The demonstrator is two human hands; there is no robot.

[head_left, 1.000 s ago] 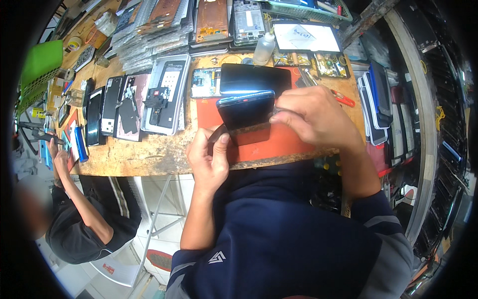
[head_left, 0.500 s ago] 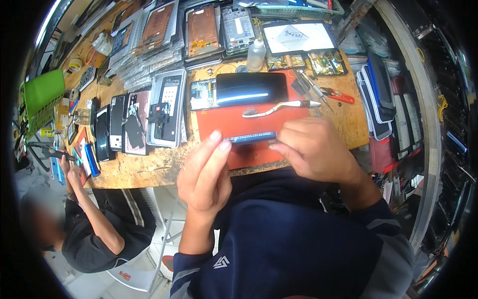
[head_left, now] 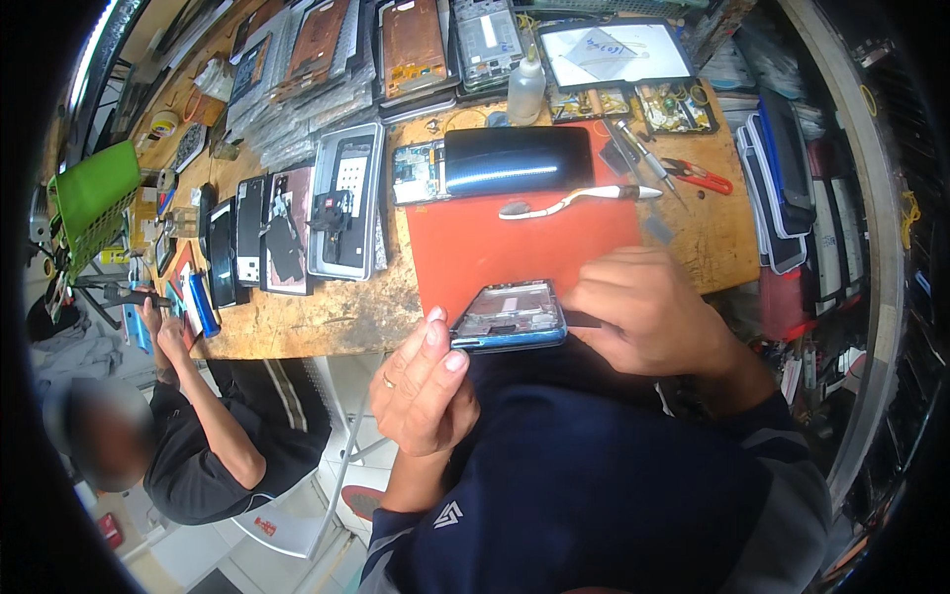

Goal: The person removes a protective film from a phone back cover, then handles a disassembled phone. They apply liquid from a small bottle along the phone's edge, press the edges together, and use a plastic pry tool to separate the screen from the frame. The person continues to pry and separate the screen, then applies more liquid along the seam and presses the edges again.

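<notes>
A phone's mid-frame [head_left: 510, 315] with a blue rim hangs tilted over the near edge of the red mat [head_left: 475, 243], its open inner side showing. My left hand [head_left: 427, 386] is closed on its left end, fingertips along the rim. My right hand [head_left: 648, 312] is at the other end, fingers curled; a small dark piece shows by its thumb, too hidden to name. Behind lie a black phone panel [head_left: 520, 160], an exposed circuit board [head_left: 416, 173] and a curved white-handled tool, like a toothbrush [head_left: 584, 201].
Opened phones and a grey tray [head_left: 372, 213] stand left of the mat. At the back are stacked phone frames [head_left: 414, 45] and a clear squeeze bottle [head_left: 525, 91]. Red-handled pliers [head_left: 701, 178] lie right. A co-worker's arm [head_left: 218, 421] reaches in at left.
The phone mid-frame has come nearer to me and tipped from edge-on, so its inside shows. Both hands have moved down with it. The whole view has shifted slightly.
</notes>
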